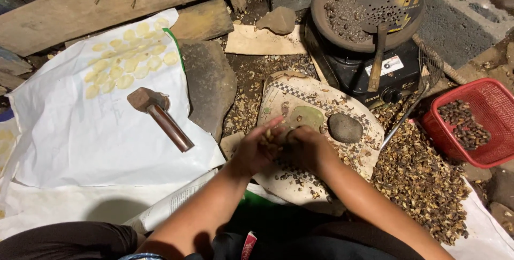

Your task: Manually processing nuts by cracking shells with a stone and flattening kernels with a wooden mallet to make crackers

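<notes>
Left hand (256, 150) and right hand (306, 147) meet over the near edge of the patterned mat (278, 96), fingers pinched narrow on a small nut (279, 136) held between them. Nut mostly hidden by the fingertips; can't tell if the shell is cracked.

Handling, my read: nut is light, shell hard and brittle, the pale part inside likely thin and easy to snap. Best held by fingertips at the edges, light pressure, no squeezing across the flat.

Surface and room, big to small:
- Dirt floor (243, 86), littered with shell bits. Uneven, gritty.
- White sheet (80, 131) at left, pale flat slices (126, 59) laid out at its far end.
- Heap of shells (423, 179) at right, near the knee.
- Black stove (375, 67) far right, pan (348, 13) of dark nuts on top.
- Red basket (482, 123) at right edge, part full of dark nuts.
- Flat stone slab (209, 83) between sheet and mat.
- Hammer (158, 112) lying on the sheet, clear of both hands.
- Round grey stone (345, 127) on the mat, just beside the right hand.

Tight space, dim light.
</notes>
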